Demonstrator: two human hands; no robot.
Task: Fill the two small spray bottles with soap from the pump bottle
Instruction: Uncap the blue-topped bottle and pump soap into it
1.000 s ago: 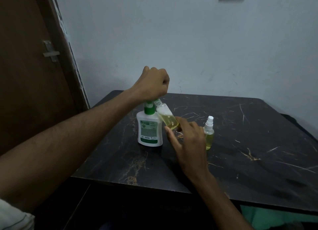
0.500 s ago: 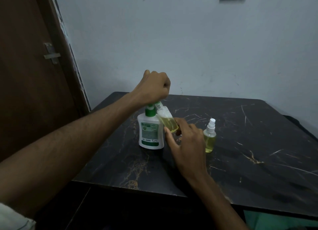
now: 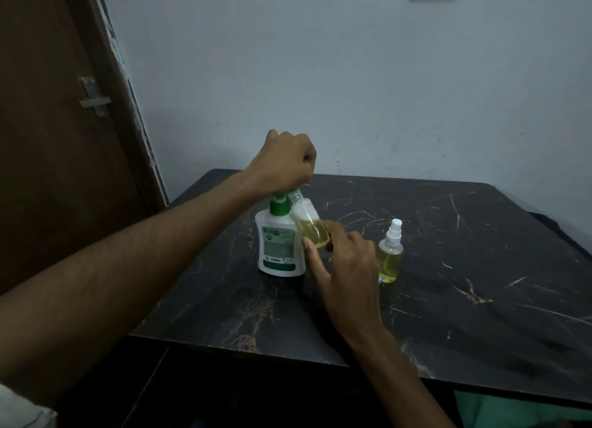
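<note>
Our left hand (image 3: 283,161) fists over the pump bottle (image 3: 279,241); our right hand (image 3: 346,267) fingers pinch the tilted open spray bottle (image 3: 310,227), whose mouth is under the nozzle.

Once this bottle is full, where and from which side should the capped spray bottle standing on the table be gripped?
Grip the capped spray bottle around its round yellow-filled body, below the narrow white sprayer. Probably come from its right or front: it stands upright and apart, with bare table there, while the right hand crowds its left.
</note>
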